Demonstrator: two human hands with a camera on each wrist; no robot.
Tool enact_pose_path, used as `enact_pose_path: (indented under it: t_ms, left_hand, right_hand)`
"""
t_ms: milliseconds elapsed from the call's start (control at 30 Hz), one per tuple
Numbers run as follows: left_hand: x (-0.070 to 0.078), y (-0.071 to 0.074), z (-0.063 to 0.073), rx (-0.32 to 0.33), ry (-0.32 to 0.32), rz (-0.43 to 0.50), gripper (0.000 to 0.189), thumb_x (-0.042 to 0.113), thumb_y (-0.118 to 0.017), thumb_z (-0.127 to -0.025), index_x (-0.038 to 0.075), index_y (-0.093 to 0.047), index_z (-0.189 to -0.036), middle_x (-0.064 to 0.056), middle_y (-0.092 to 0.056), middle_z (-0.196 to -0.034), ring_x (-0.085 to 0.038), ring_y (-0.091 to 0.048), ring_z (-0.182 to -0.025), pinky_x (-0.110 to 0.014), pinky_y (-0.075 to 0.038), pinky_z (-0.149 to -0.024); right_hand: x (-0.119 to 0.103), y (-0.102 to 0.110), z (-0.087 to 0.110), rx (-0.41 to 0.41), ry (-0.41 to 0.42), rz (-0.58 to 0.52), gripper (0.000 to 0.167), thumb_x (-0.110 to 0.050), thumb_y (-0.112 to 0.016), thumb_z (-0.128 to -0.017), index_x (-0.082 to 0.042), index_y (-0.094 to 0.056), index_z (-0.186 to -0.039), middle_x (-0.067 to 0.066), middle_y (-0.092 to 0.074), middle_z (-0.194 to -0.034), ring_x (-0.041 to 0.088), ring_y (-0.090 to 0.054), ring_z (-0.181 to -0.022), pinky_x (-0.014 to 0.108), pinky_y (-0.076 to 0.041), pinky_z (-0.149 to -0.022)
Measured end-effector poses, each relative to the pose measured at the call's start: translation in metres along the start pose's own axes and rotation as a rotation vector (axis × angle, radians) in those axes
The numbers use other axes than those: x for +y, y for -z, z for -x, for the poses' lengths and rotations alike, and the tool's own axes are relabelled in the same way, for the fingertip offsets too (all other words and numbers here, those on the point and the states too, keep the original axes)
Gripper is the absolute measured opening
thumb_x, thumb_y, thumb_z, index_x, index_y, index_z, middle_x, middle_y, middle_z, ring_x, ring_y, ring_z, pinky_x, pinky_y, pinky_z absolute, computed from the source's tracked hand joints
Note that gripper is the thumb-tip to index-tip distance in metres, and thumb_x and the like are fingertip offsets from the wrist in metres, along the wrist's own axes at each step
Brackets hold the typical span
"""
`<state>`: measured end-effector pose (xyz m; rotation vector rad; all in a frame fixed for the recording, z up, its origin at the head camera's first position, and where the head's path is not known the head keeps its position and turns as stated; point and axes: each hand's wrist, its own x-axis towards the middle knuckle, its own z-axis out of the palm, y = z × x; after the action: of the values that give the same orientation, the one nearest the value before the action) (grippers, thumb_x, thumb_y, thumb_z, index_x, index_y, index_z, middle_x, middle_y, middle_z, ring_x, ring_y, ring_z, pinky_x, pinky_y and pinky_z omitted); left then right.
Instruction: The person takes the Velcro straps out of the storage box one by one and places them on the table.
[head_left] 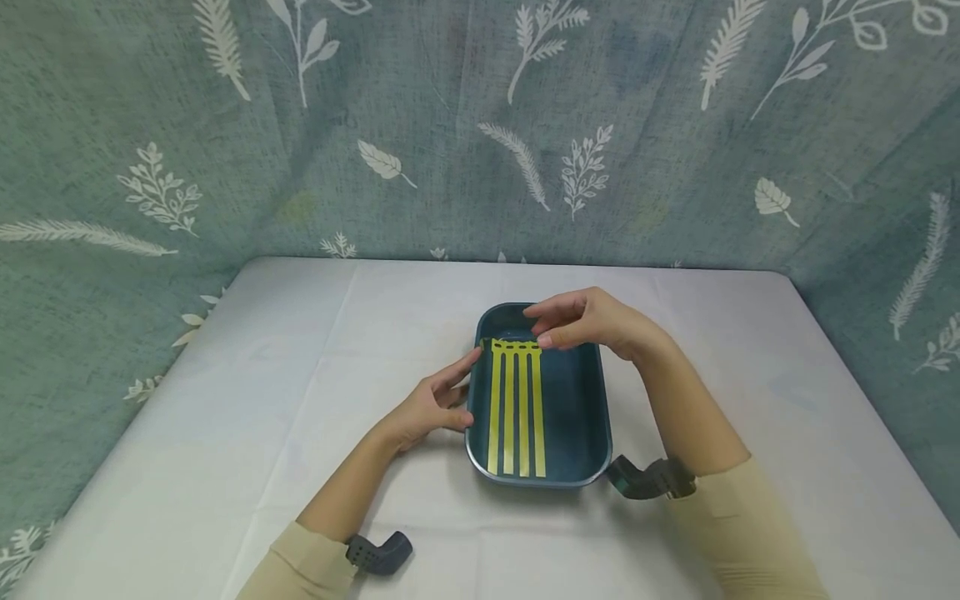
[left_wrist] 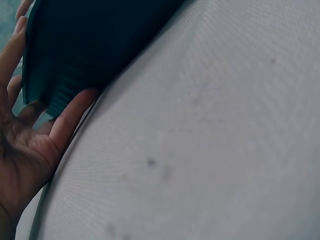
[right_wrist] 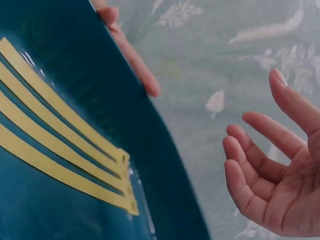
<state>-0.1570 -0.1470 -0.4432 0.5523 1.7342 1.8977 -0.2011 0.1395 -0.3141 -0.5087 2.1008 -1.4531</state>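
A dark teal rectangular tray (head_left: 573, 433) with rounded corners stands on the white-covered table. In its left half lie several long yellow strips (head_left: 523, 417), side by side and joined at the far end by a band with small holes. My left hand (head_left: 427, 408) touches the tray's left side, its thumb and fingers extended along the wall and rim. Over the tray's far right part my right hand (head_left: 588, 321) hovers with loosely bent fingers. In the right wrist view that hand (right_wrist: 280, 175) holds nothing and is apart from the strips (right_wrist: 60, 130).
The white cloth (head_left: 360, 333) covers the table on all sides of the tray. Behind the far edge hangs a grey-green curtain (head_left: 442, 108) with white leaf prints. A dark wrist mount (head_left: 648, 479) on the right arm is close to the tray's near right corner.
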Motion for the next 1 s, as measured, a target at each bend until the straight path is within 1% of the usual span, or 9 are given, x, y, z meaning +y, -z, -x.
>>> enact_pose_path:
  t_ms: [200, 300, 433, 533, 633, 700, 800, 933, 1000]
  left_hand:
    - [0.0, -0.001, -0.001, -0.005, -0.01, -0.002, 0.098, 0.015, -0.08, -0.076, 0.018, -0.019, -0.152, 0.002, -0.009, -0.16, -0.038, -0.018, -0.142, -0.037, -0.042, -0.102]
    - [0.0, -0.003, -0.001, 0.003, -0.001, -0.012, 0.097, 0.015, -0.08, -0.076, 0.02, -0.02, -0.152, 0.003, -0.01, -0.159, -0.037, -0.018, -0.142, -0.038, -0.041, -0.103]
    - [0.0, -0.003, -0.001, 0.01, 0.015, -0.036, 0.095, 0.018, -0.079, -0.077, 0.022, -0.02, -0.152, 0.004, -0.01, -0.159, -0.036, -0.019, -0.142, -0.039, -0.036, -0.107]
    - [-0.001, -0.003, 0.0, 0.011, 0.019, -0.044, 0.095, 0.02, -0.079, -0.078, 0.023, -0.02, -0.152, 0.004, -0.01, -0.159, -0.036, -0.019, -0.142, -0.039, -0.034, -0.108]
    - [-0.001, -0.004, 0.001, 0.008, 0.014, -0.04, 0.095, 0.02, -0.079, -0.078, 0.022, -0.019, -0.152, 0.003, -0.009, -0.16, -0.036, -0.018, -0.142, -0.04, -0.036, -0.107]
    - [-0.002, -0.004, 0.001, 0.0, 0.011, -0.035, 0.095, 0.019, -0.078, -0.078, 0.021, -0.019, -0.152, 0.002, -0.009, -0.16, -0.037, -0.018, -0.142, -0.04, -0.039, -0.104]
    - [-0.002, -0.003, 0.002, -0.008, 0.006, -0.026, 0.096, 0.02, -0.079, -0.078, 0.02, -0.018, -0.152, 0.001, -0.008, -0.16, -0.037, -0.018, -0.142, -0.039, -0.043, -0.101]
    - [0.0, -0.001, 0.002, -0.002, -0.001, -0.034, 0.097, 0.023, -0.079, -0.077, 0.02, -0.019, -0.152, 0.001, -0.009, -0.16, -0.036, -0.019, -0.142, -0.038, -0.039, -0.105]
    - [0.0, 0.0, 0.002, 0.0, 0.001, -0.045, 0.096, 0.022, -0.079, -0.078, 0.021, -0.019, -0.152, 0.002, -0.009, -0.16, -0.036, -0.019, -0.142, -0.038, -0.036, -0.107]
  right_hand:
    - [0.015, 0.004, -0.026, 0.017, -0.058, -0.07, 0.055, -0.014, -0.071, -0.083, -0.003, -0.053, -0.133, 0.022, -0.055, -0.129, 0.019, -0.061, -0.105, 0.051, -0.044, -0.099]
    - [0.022, 0.001, -0.036, 0.028, -0.06, -0.085, 0.052, -0.012, -0.071, -0.083, -0.003, -0.055, -0.131, 0.02, -0.059, -0.121, 0.02, -0.06, -0.103, 0.054, -0.042, -0.1]
    - [0.032, -0.008, -0.046, 0.036, -0.052, -0.07, 0.051, -0.012, -0.072, -0.082, -0.003, -0.057, -0.129, 0.007, -0.065, -0.105, 0.018, -0.059, -0.097, 0.051, -0.046, -0.096]
    - [0.04, -0.015, -0.052, 0.035, -0.044, -0.081, 0.051, -0.011, -0.072, -0.082, -0.002, -0.056, -0.13, 0.003, -0.064, -0.098, 0.015, -0.059, -0.09, 0.046, -0.049, -0.089]
    - [0.048, -0.022, -0.059, 0.045, -0.043, -0.095, 0.051, -0.01, -0.073, -0.081, -0.004, -0.057, -0.129, 0.002, -0.063, -0.093, 0.015, -0.056, -0.081, 0.039, -0.05, -0.078]
    - [0.053, -0.028, -0.063, 0.065, -0.035, -0.066, 0.051, -0.01, -0.074, -0.08, -0.005, -0.058, -0.128, 0.003, -0.062, -0.093, 0.014, -0.054, -0.078, 0.034, -0.049, -0.073]
    - [0.057, -0.034, -0.068, 0.113, -0.018, 0.053, 0.052, -0.013, -0.078, -0.077, -0.006, -0.061, -0.125, 0.007, -0.063, -0.096, 0.015, -0.053, -0.079, 0.03, -0.048, -0.07]
    - [0.061, -0.041, -0.075, 0.168, -0.009, 0.252, 0.057, -0.019, -0.083, -0.072, -0.009, -0.062, -0.124, 0.009, -0.064, -0.101, 0.018, -0.056, -0.088, 0.027, -0.048, -0.072]
    - [0.061, -0.044, -0.077, 0.177, -0.018, 0.323, 0.06, -0.022, -0.085, -0.07, -0.01, -0.062, -0.124, 0.009, -0.064, -0.102, 0.02, -0.057, -0.092, 0.028, -0.049, -0.075]
